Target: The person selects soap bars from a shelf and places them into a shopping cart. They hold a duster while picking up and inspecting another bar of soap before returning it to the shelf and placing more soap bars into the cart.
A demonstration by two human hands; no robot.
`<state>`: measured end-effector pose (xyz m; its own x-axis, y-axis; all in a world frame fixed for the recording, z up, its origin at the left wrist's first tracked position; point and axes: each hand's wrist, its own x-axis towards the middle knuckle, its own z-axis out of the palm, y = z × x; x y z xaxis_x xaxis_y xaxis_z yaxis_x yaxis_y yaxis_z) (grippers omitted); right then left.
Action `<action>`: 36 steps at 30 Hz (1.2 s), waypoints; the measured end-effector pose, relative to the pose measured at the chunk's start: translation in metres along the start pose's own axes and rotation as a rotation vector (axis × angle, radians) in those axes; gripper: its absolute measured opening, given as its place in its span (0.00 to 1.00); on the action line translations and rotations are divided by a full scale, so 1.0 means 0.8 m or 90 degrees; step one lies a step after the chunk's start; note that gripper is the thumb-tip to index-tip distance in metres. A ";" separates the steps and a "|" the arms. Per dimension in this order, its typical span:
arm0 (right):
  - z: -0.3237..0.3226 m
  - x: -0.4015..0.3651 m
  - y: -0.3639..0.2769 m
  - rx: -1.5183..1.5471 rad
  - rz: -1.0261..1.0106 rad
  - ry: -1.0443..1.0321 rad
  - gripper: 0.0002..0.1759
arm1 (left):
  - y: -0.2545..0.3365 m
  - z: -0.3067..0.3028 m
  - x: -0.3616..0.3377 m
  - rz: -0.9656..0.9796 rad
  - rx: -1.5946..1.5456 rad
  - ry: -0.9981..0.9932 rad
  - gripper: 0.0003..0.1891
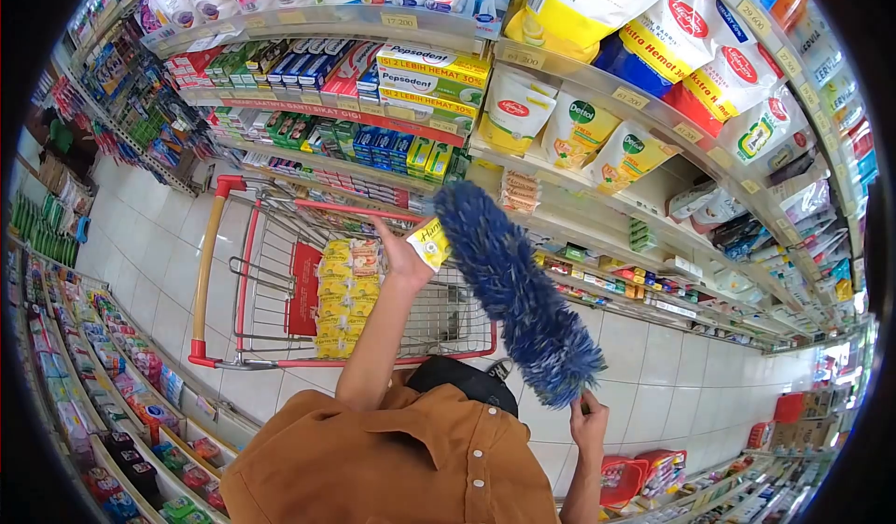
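Observation:
My left hand (403, 259) is closed on a small yellow soap pack (430, 244), above the far rim of the shopping cart. At the lower right, my right hand (588, 419) grips the end of a fluffy blue duster (513, 291); the handle is mostly hidden. The duster slants up and left, its far end close to the soap pack and in front of the shelves. Inside the metal shopping cart (280, 314) lie stacked yellow soap packs (343, 314), with a few orange-and-white ones on top.
Shelves ahead hold Pepsodent toothpaste boxes (431, 81), Dettol pouches (581, 130) and large Lifebuoy pouches (597, 1). An orange-and-white soap stack (519, 191) sits on a lower shelf. More shelving (103, 384) runs along the left. Red baskets (623, 479) stand on the tiled floor (653, 375).

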<state>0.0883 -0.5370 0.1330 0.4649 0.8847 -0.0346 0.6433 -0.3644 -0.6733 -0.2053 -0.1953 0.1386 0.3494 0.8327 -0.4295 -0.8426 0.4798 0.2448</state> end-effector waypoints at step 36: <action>-0.009 0.015 -0.016 -0.084 -0.052 0.004 0.14 | 0.002 -0.019 0.007 0.084 0.096 -0.015 0.64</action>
<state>0.0900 -0.5241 0.1467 0.4109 0.9114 0.0215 0.7533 -0.3261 -0.5711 -0.2108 -0.1945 0.1231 0.2509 0.8962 -0.3658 -0.8112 0.4009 0.4258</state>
